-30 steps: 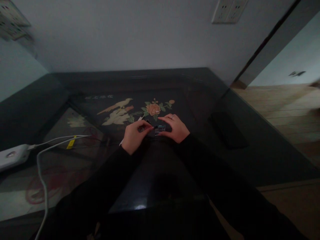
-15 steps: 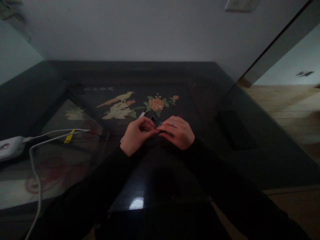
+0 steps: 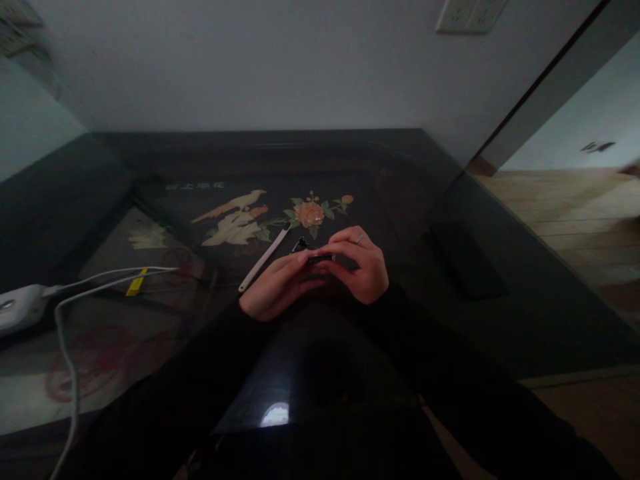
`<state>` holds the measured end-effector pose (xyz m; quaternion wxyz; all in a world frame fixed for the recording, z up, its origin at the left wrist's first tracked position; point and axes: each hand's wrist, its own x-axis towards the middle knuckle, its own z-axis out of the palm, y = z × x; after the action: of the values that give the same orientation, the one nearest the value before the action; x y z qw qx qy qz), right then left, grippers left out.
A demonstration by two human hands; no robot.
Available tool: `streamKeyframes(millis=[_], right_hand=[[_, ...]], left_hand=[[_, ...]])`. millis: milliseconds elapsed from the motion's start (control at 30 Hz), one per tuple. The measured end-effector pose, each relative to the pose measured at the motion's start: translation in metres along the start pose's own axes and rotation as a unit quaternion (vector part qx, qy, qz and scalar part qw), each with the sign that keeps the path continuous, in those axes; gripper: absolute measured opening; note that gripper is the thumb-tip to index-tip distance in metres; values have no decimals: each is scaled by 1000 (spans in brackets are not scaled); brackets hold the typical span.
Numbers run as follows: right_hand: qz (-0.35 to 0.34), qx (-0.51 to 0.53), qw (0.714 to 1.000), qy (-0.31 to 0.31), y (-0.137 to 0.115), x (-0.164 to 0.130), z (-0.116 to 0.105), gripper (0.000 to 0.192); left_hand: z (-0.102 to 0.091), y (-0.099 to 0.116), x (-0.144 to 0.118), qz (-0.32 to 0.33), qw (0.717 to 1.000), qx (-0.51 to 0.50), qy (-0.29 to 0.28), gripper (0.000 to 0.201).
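Note:
Over the dark glossy table (image 3: 410,200), my right hand (image 3: 363,270) pinches a small dark flat object (image 3: 320,258) by its far and near edges; a ring shows on one finger. My left hand (image 3: 275,290) lies palm up beside it, fingertips touching the object's left end. A thin white strip (image 3: 263,259) lies on the table just left of my hands, running diagonally. A tiny dark piece (image 3: 300,243) sits on the table just beyond my fingers. What the small object is stays unclear in the dim light.
The tabletop carries a painted bird and flower design (image 3: 270,217). A white power strip (image 3: 20,307) with white cables (image 3: 75,313) and a yellow tag (image 3: 134,283) lies at the left. A flat dark rectangle (image 3: 463,267) rests to the right. Wooden floor (image 3: 575,213) lies beyond the right edge.
My hands lifted the small object off the table and drew slightly nearer. My left hand turned palm up and lower, uncovering the white strip.

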<state>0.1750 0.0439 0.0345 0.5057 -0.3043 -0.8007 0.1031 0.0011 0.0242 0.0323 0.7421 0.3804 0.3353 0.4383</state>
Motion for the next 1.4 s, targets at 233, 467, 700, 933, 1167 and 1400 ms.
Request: streamKeyframes(millis=[233,467,700,933,1167,1400], right_hand=[[4,59,998,31,-8,-2,2,10],[19,82,996,39,-12,-3,2,9],[6,95,995,11,-11,1,-1,18],[170,104,980,-18,5,4,-2,36],[175,8,976,-128,17,10,8,33],[209,-152,899,-353,3,54,29,22]], left_hand=[[1,-5,-5,-33,989,-117,-86,29],[-1,-4,-5,-10,992,-80,-92,38],[1,-3,-4,17,995,-21,-93,36],[11,-10,-10,76,967,202,-135,38],[8,-18,-13,166,777,574,-197,39],[-2,-18,-6,191,681,677,-203,37]])
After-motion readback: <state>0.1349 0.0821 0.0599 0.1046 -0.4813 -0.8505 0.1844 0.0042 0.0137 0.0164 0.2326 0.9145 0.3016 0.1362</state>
